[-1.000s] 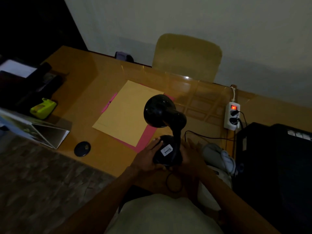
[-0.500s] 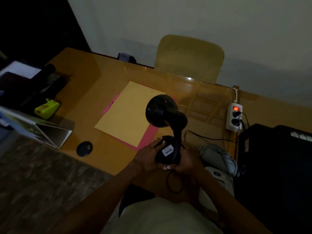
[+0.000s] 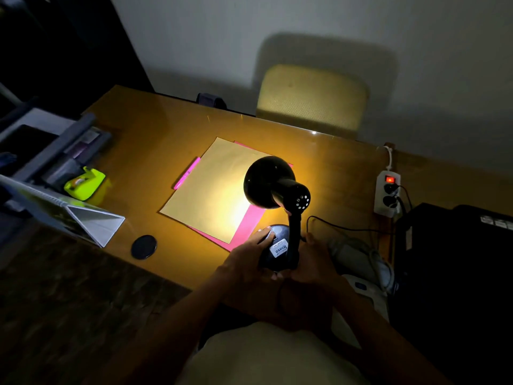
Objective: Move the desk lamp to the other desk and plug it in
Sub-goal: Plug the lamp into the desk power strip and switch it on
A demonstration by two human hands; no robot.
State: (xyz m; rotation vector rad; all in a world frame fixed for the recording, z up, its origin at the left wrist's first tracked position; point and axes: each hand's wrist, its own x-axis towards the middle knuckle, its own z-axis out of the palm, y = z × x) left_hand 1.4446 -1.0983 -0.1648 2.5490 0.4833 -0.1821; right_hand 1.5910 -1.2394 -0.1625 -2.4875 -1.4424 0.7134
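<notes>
A black desk lamp (image 3: 273, 187) stands lit at the near edge of the wooden desk (image 3: 155, 151), its shade throwing yellow light onto a tan envelope (image 3: 213, 190). My left hand (image 3: 247, 259) rests on the left side of the round base, a fingertip on top of it. My right hand (image 3: 313, 259) cups the base's right side behind the stem. The lamp's black cord (image 3: 344, 227) runs right to a white power strip (image 3: 387, 195) whose red switch glows; two black plugs sit in it.
A pink folder (image 3: 249, 226) lies under the envelope. A green tape dispenser (image 3: 84, 184), a standing calendar (image 3: 91, 223) and a black disc (image 3: 143, 246) sit at the left. A chair (image 3: 311, 98) stands behind the desk, dark equipment (image 3: 455, 245) at the right.
The lamp has come on and now lights the envelope and desk. Both hands stay on the base, the left fingertip now on top of it.
</notes>
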